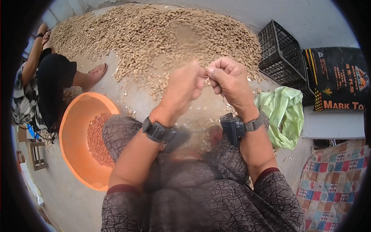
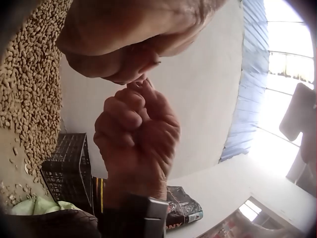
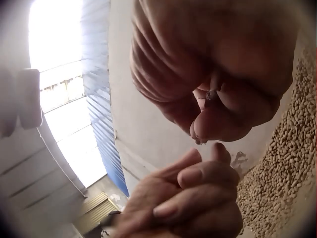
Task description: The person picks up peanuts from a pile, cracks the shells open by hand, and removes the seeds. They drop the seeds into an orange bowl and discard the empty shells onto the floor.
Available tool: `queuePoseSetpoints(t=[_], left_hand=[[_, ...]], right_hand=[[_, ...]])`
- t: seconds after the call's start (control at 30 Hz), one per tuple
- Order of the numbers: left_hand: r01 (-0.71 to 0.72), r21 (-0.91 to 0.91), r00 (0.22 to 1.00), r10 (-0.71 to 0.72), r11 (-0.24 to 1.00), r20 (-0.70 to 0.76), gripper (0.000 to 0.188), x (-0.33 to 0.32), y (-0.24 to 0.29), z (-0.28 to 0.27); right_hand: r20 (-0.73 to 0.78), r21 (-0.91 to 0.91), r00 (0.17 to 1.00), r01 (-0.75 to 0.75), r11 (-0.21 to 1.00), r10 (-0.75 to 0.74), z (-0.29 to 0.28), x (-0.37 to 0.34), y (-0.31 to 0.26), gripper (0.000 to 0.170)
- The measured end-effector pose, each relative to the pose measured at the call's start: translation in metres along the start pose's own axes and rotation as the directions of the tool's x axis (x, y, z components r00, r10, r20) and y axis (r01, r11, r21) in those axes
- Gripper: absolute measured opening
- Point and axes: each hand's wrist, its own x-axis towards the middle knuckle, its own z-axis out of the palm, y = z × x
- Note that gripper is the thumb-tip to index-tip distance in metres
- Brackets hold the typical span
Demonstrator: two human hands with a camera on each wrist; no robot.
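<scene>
In the head view my hands meet fingertip to fingertip above the lap, in front of a large heap of unshelled peanuts [image 1: 154,34]. My right hand [image 1: 233,81] pinches a small brownish peanut [image 3: 212,95] between curled fingers and thumb; most of it is hidden by them. Blurred in the head view, my left hand [image 1: 181,88] comes close to the right fingertips. From the right wrist, the left thumb and forefinger stand apart with nothing visible between them, the other fingers loosely bent. Left of my knee, reddish shelled kernels [image 1: 99,137] lie in an orange basin [image 1: 71,127].
At right are a black plastic crate [image 1: 284,54], a black printed sack [image 1: 340,77] and a light green bag [image 1: 286,116]. A patchwork cloth [image 1: 334,185] hangs lower right. Another person [image 1: 54,77] sits at left, one sandalled foot beside the heap. A small wooden stool [image 1: 36,154] stands behind the basin.
</scene>
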Motion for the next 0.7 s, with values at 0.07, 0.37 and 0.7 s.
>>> queuePoseSetpoints(t=[0.07,0.37,0.7], left_hand=[[-0.018,0.012,0.999,0.018,1.000,0.040,0.024,0.001,-0.001,-0.001],[-0.019,-0.025,0.987,0.023,1.000,0.156,0.018,-0.002,0.004,-0.006],[0.066,-0.058,0.998,-0.067,0.996,-0.009,0.025,-0.002,0.006,-0.009]], right_hand=[[-0.013,-0.083,0.997,0.075,0.994,-0.076,0.006,-0.002,0.001,0.015],[-0.028,-0.117,0.965,0.257,0.959,-0.262,0.008,-0.001,0.009,0.017],[-0.049,-0.263,0.935,0.326,0.908,-0.350,0.007,-0.002,0.008,0.020]])
